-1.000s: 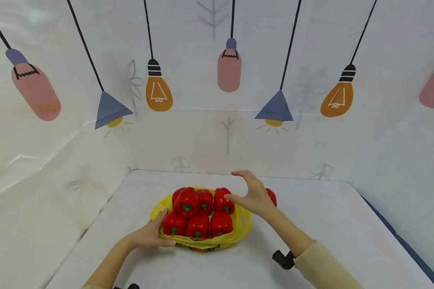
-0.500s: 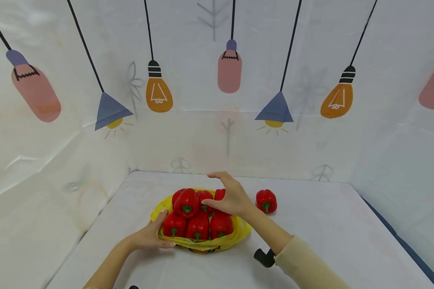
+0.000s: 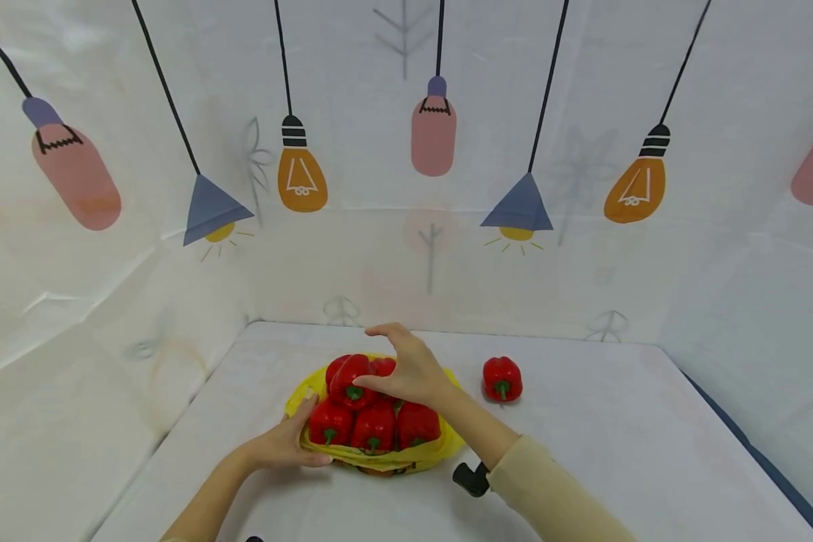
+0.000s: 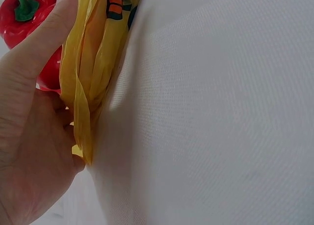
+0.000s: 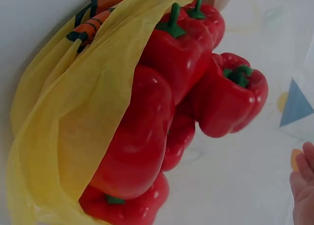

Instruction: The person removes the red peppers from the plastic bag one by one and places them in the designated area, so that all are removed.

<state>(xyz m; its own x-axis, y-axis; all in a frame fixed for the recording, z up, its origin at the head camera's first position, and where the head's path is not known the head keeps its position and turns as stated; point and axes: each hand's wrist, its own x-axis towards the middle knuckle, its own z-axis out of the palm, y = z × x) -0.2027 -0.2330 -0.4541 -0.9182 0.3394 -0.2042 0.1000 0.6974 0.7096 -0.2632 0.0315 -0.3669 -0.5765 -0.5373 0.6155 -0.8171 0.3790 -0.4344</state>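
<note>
The right hand [image 3: 413,373] is spread above the pile, thumb and fingers wide apart in a curve, with nothing in its grasp. The left hand [image 3: 284,440] holds the near left side of the bag, its thumb toward the front and its fingers round the edge.

The red peppers [image 3: 374,427] are smooth and glossy, plump with rounded lobes, each visible stem short and green. They sit in a yellow bag [image 3: 440,450] of thin, crinkled plastic, its mouth folded low around them and orange and black print on its outside. Three peppers line the front, and a larger-looking top pepper [image 3: 356,367] rests over them with its stem facing the person; others show behind, partly covered by the right hand.

The pile lies between the two hands: the top pepper is just beyond the right thumb in the head view, and the front left pepper is right beside the left thumb. One lone pepper [image 3: 502,379] lies on the white bench [image 3: 623,429], to the right of the bag and apart from both hands. Beyond is a pale wall [image 3: 379,256] printed with hanging lamps.
</note>
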